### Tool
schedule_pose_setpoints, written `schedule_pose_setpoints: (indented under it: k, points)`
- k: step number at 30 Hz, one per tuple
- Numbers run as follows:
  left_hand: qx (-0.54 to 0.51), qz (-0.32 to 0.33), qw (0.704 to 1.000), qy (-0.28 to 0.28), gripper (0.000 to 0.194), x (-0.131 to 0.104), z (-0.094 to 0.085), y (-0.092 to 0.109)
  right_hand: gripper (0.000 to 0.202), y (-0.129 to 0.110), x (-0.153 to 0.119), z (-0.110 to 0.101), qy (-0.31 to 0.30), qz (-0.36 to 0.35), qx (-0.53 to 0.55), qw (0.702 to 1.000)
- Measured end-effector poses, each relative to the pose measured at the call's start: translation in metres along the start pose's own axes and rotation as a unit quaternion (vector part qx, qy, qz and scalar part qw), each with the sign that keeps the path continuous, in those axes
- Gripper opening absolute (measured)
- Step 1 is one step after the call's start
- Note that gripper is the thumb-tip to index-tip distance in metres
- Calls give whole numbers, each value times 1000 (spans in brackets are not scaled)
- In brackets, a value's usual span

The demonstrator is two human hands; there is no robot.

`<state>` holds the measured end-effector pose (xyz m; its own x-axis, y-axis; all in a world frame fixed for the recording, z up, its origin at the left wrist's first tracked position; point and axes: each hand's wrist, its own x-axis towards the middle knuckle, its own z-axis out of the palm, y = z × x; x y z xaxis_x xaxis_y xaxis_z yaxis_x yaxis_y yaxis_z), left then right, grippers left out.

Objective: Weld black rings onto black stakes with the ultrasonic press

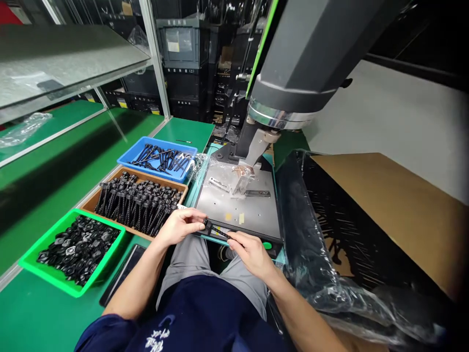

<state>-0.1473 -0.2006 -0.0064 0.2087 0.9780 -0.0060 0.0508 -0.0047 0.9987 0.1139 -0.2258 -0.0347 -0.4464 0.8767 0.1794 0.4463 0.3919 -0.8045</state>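
Note:
A black ribbed rod [220,232] with a wider head is held between my two hands, over the front edge of the machine's metal base plate [245,210]. My left hand [183,225] pinches the head end between thumb and fingers. The other end sits in the closed fingers of my right hand [252,249]. Similar black rods with wide heads [135,200] fill a brown tray [88,203] to the left. On the plate, a clear fixture [242,183] stands under the machine's angled metal tip [256,146].
A green tray [27,261] holds many small black parts; a blue tray [124,159] holds thin black rods. Between tray and arm lies a dark flat device [126,269]. The grey machine head [293,73] overhangs the plate. A plastic-lined box [300,234] stands at right.

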Motion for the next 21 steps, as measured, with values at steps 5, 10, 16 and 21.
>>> schedule_pose_setpoints:
  k: [5, 10, 16, 21]
  points:
    - [12, 17, 999, -31, 28, 3, 3, 3, 26, 3, 0, -1, -3, 13, 9, 1000]
    - [18, 17, 998, -53, 28, 7, 2, 2, 27, 1, -2, -3, 10, -5, -18, 1000]
    - [16, 10, 998, -59, 29, 11, 4, -2, 29, 3, -5, 3, 52, -54, -70, 995]
    - [35, 5, 999, -41, 28, 12, 8, -7, 28, 8, -9, 11, 94, -42, -62, 993]
